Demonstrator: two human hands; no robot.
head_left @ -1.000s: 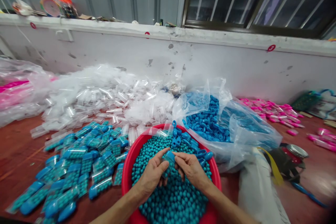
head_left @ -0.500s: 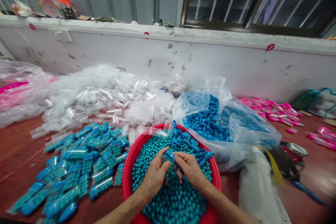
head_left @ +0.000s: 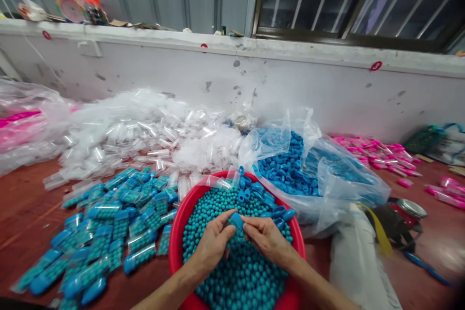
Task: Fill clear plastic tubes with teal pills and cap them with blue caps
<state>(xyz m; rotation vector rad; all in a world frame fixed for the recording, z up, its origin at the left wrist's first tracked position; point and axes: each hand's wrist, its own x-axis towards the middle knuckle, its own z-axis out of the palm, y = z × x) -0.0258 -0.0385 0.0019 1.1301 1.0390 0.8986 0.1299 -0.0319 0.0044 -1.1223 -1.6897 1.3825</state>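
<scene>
Over a red basin (head_left: 176, 247) full of teal beads (head_left: 250, 281), both hands meet at one small clear container with a blue cap (head_left: 237, 221). My left hand (head_left: 211, 243) is closed around the container's clear body, thumb and forefinger on either side. The fingertips of my right hand (head_left: 268, 238) pinch the capped end from the right. Teal colour shows through the body, partly hidden by fingers. Loose blue caps (head_left: 279, 213) lie on the beads at the basin's right rim. To the left are piled filled containers with blue caps (head_left: 98, 242).
Behind the basin lie a heap of clear empty containers (head_left: 145, 131) and a plastic bag (head_left: 366, 184) of blue caps. Pink pieces (head_left: 385, 152) lie farther right. A white sack (head_left: 358, 256) and a roll of tape (head_left: 410, 207) stand right of the basin.
The container has turned slightly in my hands, and its blue cap shows more of its face. My right fingers have shifted along the cap, and their lower tips are more tucked in.
</scene>
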